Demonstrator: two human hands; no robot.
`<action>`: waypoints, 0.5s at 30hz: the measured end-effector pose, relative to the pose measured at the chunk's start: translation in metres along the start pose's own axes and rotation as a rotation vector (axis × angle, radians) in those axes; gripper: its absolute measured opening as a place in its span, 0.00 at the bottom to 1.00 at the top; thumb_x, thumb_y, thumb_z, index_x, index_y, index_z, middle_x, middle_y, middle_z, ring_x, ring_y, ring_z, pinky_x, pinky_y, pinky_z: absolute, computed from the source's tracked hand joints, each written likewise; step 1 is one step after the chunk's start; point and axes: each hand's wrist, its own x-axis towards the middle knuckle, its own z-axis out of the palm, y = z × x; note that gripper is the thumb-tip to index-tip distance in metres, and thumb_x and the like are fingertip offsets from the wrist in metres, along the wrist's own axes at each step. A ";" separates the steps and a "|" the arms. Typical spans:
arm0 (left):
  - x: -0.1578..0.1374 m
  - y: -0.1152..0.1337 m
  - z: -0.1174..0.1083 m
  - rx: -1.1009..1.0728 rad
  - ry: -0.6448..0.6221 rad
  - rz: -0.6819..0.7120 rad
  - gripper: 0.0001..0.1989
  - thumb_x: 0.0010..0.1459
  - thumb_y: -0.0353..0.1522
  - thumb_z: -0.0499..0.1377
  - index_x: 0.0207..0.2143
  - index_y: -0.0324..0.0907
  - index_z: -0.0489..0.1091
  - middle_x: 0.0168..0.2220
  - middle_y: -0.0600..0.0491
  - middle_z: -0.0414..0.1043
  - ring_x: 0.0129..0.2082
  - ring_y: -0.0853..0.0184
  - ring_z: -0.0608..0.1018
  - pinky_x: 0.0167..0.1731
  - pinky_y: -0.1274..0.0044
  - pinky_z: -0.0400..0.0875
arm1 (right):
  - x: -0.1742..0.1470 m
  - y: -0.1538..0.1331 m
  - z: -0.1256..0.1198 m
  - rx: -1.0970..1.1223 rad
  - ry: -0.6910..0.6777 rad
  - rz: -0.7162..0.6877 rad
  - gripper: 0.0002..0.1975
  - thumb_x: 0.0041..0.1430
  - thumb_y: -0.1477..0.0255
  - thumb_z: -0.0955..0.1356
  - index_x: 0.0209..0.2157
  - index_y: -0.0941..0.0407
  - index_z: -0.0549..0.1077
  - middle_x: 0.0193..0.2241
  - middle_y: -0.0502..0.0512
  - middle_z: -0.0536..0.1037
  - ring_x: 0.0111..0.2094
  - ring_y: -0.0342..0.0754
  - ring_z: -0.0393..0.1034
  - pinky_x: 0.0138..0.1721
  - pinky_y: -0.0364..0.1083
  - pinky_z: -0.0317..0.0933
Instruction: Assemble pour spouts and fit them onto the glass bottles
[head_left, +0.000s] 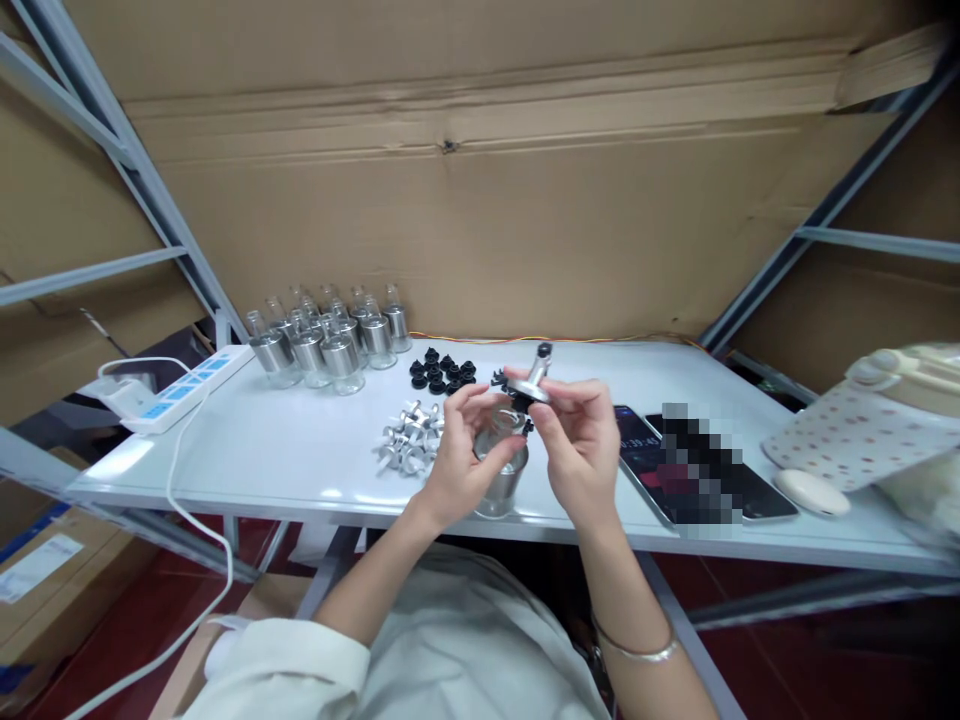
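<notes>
the right hand [583, 440] pinches a silver spout [538, 372] over the glass bottle [501, 482] at the near edge of the worktop [285, 455]. the left hand [466, 448] curls beside the bottle; i cannot tell whether its grip pinches anything.

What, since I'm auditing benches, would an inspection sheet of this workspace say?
Surface: pale, glossy table.
Job's things: glass bottle at the hands; metal-banded bottles grouped back left; black parts and silver parts in separate clusters.
Clutter: phones, spotted container and pale oval object at right.
Grips: right grip holds silver-and-black piece near the bottle's top; left grip curls beside its neck, contact unclear.
Cables: white cable hangs at left, by power strip; thin wires along the back edge.
Surroundings: cardboard panels, metal frame.
</notes>
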 end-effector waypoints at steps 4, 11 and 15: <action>0.001 0.000 -0.004 0.012 -0.087 -0.015 0.27 0.60 0.34 0.56 0.57 0.51 0.46 0.50 0.49 0.68 0.49 0.65 0.72 0.52 0.67 0.64 | -0.004 0.005 -0.004 -0.039 -0.093 0.026 0.06 0.61 0.72 0.65 0.41 0.51 0.67 0.43 0.54 0.77 0.49 0.49 0.71 0.48 0.51 0.65; 0.006 0.001 -0.014 0.096 -0.181 0.087 0.22 0.62 0.33 0.53 0.57 0.52 0.53 0.60 0.49 0.57 0.61 0.62 0.60 0.59 0.65 0.56 | 0.003 0.002 -0.010 -0.267 -0.180 -0.074 0.09 0.61 0.72 0.64 0.42 0.48 0.72 0.44 0.53 0.75 0.50 0.50 0.67 0.52 0.54 0.62; 0.009 0.001 -0.014 0.018 -0.175 0.091 0.15 0.61 0.32 0.53 0.51 0.51 0.60 0.55 0.49 0.60 0.54 0.62 0.69 0.53 0.67 0.64 | -0.006 -0.021 -0.016 -0.489 -0.105 -0.143 0.09 0.58 0.71 0.67 0.41 0.48 0.74 0.44 0.55 0.75 0.48 0.53 0.67 0.51 0.57 0.61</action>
